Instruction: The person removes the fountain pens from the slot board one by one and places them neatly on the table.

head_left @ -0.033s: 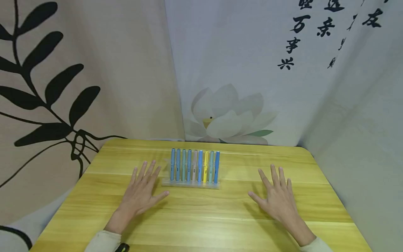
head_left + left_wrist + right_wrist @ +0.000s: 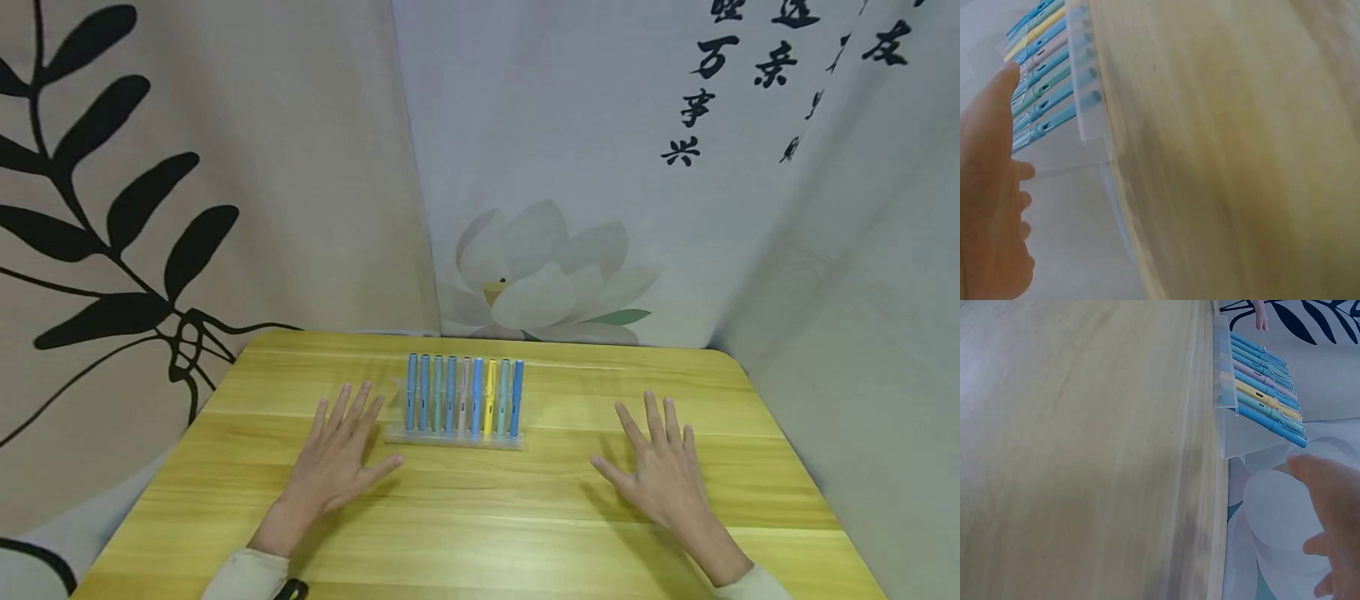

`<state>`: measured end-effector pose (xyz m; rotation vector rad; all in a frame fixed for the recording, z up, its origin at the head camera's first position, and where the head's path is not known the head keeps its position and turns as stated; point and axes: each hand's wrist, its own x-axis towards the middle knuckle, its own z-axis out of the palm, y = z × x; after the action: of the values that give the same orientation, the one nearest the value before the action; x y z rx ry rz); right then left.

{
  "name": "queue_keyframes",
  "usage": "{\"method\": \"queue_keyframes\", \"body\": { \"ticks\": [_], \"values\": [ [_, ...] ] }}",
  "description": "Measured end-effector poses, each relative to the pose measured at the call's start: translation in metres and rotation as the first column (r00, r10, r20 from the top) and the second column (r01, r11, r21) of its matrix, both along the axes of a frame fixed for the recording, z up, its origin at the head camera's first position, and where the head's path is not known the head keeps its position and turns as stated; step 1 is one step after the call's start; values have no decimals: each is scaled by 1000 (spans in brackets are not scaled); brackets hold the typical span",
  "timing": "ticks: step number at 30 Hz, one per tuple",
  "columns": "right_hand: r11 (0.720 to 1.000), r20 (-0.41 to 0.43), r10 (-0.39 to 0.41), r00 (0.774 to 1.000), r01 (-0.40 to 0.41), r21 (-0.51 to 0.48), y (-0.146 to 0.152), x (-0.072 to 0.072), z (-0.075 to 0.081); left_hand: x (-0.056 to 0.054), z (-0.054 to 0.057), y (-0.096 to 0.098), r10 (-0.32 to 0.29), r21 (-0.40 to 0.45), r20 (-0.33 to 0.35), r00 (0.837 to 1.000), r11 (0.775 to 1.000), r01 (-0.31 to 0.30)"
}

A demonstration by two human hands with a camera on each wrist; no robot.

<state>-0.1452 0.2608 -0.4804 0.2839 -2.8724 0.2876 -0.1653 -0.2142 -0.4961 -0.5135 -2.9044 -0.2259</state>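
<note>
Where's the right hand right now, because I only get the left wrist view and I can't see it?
Observer: The head view shows the right hand to the right of the clear pen stand, apart from it.
Operator: Is it gripping anything?
Observer: No, its fingers are spread and hold nothing.
Operator: And what's behind the stand, past the far table edge?
Observer: A large pale lotus picture.
</note>
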Motion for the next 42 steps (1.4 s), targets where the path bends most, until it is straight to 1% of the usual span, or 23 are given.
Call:
{"method": "queue_keyframes", "body": {
  "ticks": [6,12,14,16,21,26,29,35,38,42],
  "values": [
    [1000,0,7,1000,-7,-17,0,-2,1,0,1,-2,-5,3,-3,1000,1000,5],
    [999,-11,31,999,-32,-44,-1,-5,3,1,0,-4,-36,24,-31,999,999,37],
    [997,-1,43,999,-43,-64,-2,-6,5,1,0,-5,-49,37,-38,998,998,51],
    [995,3,57,998,-56,-76,-4,-7,8,2,1,-6,-64,56,-30,998,996,65],
    [990,7,91,996,-90,-109,-14,-12,13,2,3,-7,-98,108,16,995,989,96],
    [980,14,114,993,-110,-163,-25,-18,16,-2,2,-7,-133,148,15,991,981,130],
    [972,31,127,991,-118,-205,-32,-21,16,-5,0,-8,-150,175,22,988,974,144],
    [951,58,157,986,-135,-277,-47,-28,15,-10,-5,-9,-169,259,67,983,955,147],
    [942,62,170,983,-144,-304,-54,-31,15,-12,-7,-9,-171,301,100,980,944,133],
    [924,74,190,979,-152,-350,-64,-35,15,-15,-10,-9,-179,353,153,972,928,116]
  ]
}}
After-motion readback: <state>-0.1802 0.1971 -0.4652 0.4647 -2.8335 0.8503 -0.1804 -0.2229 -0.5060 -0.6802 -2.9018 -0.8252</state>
